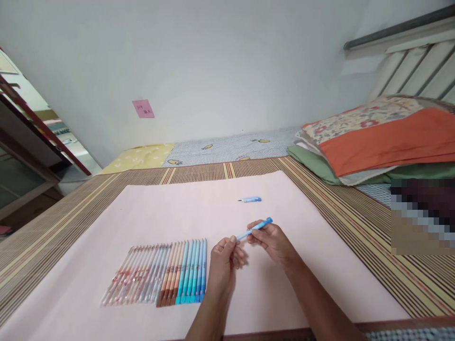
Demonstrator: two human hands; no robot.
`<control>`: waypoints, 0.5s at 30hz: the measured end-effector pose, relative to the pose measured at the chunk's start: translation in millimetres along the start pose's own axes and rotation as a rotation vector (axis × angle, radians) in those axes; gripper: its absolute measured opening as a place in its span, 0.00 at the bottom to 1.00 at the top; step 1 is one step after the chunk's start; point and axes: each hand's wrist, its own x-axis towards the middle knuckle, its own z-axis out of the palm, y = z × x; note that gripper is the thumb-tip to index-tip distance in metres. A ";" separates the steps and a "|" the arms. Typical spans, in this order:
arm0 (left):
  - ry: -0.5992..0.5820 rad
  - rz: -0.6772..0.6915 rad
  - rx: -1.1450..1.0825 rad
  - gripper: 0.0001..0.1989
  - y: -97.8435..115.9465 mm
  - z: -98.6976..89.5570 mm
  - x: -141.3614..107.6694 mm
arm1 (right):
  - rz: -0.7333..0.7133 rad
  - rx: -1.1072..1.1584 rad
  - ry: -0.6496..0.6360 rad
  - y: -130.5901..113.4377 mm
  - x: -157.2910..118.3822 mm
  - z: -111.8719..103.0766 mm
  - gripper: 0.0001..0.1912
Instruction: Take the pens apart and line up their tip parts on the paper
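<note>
A light blue pen (261, 225) with a darker blue end is held between both hands, over the pale pink sheet (159, 208). My left hand (229, 253) pinches its lower left end with thumb and finger. Around its upper part are the fingers of my right hand (266, 239). Beyond the hands, a short blue pen piece (251, 199) with a dark tip lies on the sheet. Left of my left hand is a row of several pens, with clear pinkish ones (133, 277), brown and peach ones (171, 274), and turquoise and blue ones (192, 272).
The sheet lies on a striped mat (320, 203). Folded bedding (384, 142) in orange, floral and green is at the right, below a white radiator (419, 71). A pink note (143, 109) is on the wall. Yellow cloth (142, 157) lies at the back left.
</note>
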 end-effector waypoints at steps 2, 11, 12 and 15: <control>-0.004 -0.001 0.017 0.25 -0.3 -1.4 0.3 | -0.013 -0.039 0.009 3.9 1.5 0.1 0.21; -0.027 0.134 0.088 0.17 4.1 1.0 -4.7 | -0.098 -0.112 0.098 12.3 5.3 6.1 0.22; -0.022 0.159 0.113 0.16 4.2 1.7 -5.7 | -0.100 -0.118 0.116 13.9 5.5 7.7 0.22; -0.008 0.240 0.196 0.13 3.7 3.0 -8.4 | -0.099 -0.128 0.164 19.0 5.9 12.0 0.22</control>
